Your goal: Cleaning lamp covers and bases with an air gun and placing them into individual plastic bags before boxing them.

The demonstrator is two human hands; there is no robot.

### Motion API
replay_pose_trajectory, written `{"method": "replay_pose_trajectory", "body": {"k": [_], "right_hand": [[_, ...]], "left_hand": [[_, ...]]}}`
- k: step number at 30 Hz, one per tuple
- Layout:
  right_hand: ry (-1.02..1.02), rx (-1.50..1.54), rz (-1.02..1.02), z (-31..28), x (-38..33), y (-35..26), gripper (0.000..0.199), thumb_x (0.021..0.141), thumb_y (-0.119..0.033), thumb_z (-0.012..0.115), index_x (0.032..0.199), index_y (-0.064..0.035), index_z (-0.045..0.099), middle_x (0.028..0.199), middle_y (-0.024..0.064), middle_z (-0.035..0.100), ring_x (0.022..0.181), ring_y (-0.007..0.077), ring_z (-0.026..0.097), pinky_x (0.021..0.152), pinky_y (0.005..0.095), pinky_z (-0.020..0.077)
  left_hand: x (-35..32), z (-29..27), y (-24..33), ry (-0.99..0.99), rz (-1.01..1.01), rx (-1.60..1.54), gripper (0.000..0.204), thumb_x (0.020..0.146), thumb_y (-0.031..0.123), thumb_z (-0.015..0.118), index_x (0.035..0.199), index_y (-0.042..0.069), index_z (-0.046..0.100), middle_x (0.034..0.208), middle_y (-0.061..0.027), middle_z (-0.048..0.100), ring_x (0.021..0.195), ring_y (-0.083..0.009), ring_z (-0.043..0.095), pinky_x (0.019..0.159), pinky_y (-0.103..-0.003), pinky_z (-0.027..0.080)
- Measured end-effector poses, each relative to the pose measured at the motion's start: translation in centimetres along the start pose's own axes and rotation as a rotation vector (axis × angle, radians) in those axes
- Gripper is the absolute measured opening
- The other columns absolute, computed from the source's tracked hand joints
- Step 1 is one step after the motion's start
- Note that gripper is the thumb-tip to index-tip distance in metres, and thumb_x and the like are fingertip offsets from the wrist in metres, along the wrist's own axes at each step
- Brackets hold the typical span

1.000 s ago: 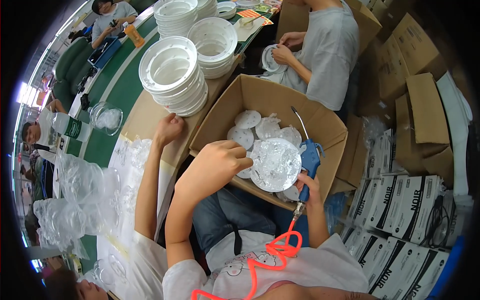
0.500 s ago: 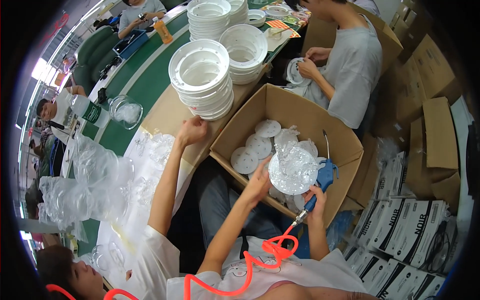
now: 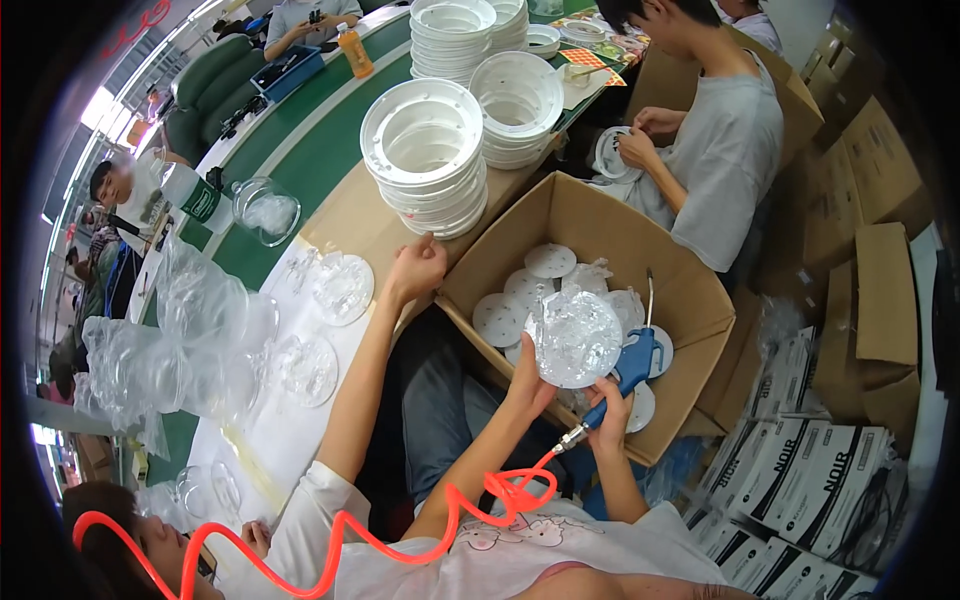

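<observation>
Over the cardboard box (image 3: 610, 230), I hold a round white disc (image 3: 577, 345) with crinkled clear film across its face. My left hand (image 3: 531, 380) is closed on the disc's left edge. A blue air blow gun (image 3: 632, 366) is gripped in my right hand (image 3: 608, 418), whose fingers also reach the disc's lower edge. The gun's thin nozzle points up and away from me. A red coiled hose (image 3: 345, 520) runs from its handle to the lower left. Several white discs (image 3: 499, 320) lie in the box below.
At left, a co-worker's hand (image 3: 417, 266) rests by a stack of white rings (image 3: 425, 150). Film-covered discs (image 3: 343, 288) and clear plastic bags (image 3: 190, 330) lie on the table. Another person (image 3: 725, 150) works beyond the box. Cartons (image 3: 800, 470) stand at right.
The view has shifted, and the disc sits further left relative to the box. Its film, bunched up above the rim before, now lies lower. The hose coils have moved left.
</observation>
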State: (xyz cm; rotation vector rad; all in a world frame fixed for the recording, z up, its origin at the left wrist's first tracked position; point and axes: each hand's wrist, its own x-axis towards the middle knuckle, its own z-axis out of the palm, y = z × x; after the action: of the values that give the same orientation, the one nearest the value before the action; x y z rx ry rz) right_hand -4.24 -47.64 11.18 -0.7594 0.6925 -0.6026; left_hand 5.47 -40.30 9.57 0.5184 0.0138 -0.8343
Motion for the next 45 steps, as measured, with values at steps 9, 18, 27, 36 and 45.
{"method": "replay_pose_trajectory", "body": {"k": [9, 18, 27, 36, 45], "right_hand": [[-0.553, -0.890, 0.372, -2.2, 2.8, -3.0, 0.035, 0.080, -0.032, 0.058, 0.093, 0.0004, 0.055, 0.073, 0.0048, 0.058, 0.067, 0.0142, 0.059, 0.058, 0.0239, 0.0454], [-0.976, -1.106, -0.272, -9.4, 9.3, 2.2, 0.040, 0.067, -0.021, 0.069, 0.102, -0.0035, 0.059, 0.098, 0.0122, 0.060, 0.084, 0.0229, 0.057, 0.074, 0.0311, 0.0462], [-1.296, -1.356, 0.675, -1.1, 13.1, -6.6, 0.029, 0.082, -0.025, 0.054, 0.100, -0.0024, 0.059, 0.090, 0.0086, 0.061, 0.073, 0.0145, 0.059, 0.064, 0.0255, 0.0476], [-0.752, -0.896, 0.188, 18.2, 23.9, 1.6, 0.047, 0.082, -0.031, 0.052, 0.119, -0.0024, 0.044, 0.093, 0.0085, 0.060, 0.076, 0.0157, 0.060, 0.066, 0.0275, 0.0495], [-0.706, -0.853, 0.257, 22.5, 25.8, 3.6, 0.039, 0.080, -0.022, 0.051, 0.115, -0.0051, 0.049, 0.091, 0.0036, 0.059, 0.078, 0.0113, 0.055, 0.065, 0.0266, 0.0486]], "left_hand": [[1.1, -3.1, 3.7, 0.172, 0.082, -0.134, 0.045, 0.089, 0.034, 0.041, 0.123, 0.005, 0.040, 0.126, -0.0120, 0.043, 0.113, -0.0274, 0.044, 0.097, -0.042, 0.034], [-3.2, 0.1, 0.9, 0.062, -0.143, -0.157, 0.053, 0.089, 0.043, 0.036, 0.127, 0.006, 0.035, 0.126, -0.0085, 0.043, 0.112, -0.0224, 0.045, 0.096, -0.037, 0.035], [-6.1, 0.5, 1.4, 0.004, -0.157, 0.009, 0.054, 0.089, 0.039, 0.037, 0.133, 0.010, 0.025, 0.131, -0.0067, 0.035, 0.119, -0.0203, 0.037, 0.099, -0.036, 0.031], [-7.5, 0.2, 0.4, 0.009, -0.253, -0.068, 0.054, 0.090, 0.039, 0.036, 0.133, 0.009, 0.024, 0.133, -0.0062, 0.031, 0.121, -0.0201, 0.034, 0.101, -0.035, 0.028], [-7.9, -1.0, 0.2, 0.074, -0.247, -0.084, 0.051, 0.091, 0.039, 0.031, 0.133, 0.010, 0.026, 0.133, -0.0050, 0.033, 0.120, -0.0183, 0.034, 0.100, -0.032, 0.027]]}}
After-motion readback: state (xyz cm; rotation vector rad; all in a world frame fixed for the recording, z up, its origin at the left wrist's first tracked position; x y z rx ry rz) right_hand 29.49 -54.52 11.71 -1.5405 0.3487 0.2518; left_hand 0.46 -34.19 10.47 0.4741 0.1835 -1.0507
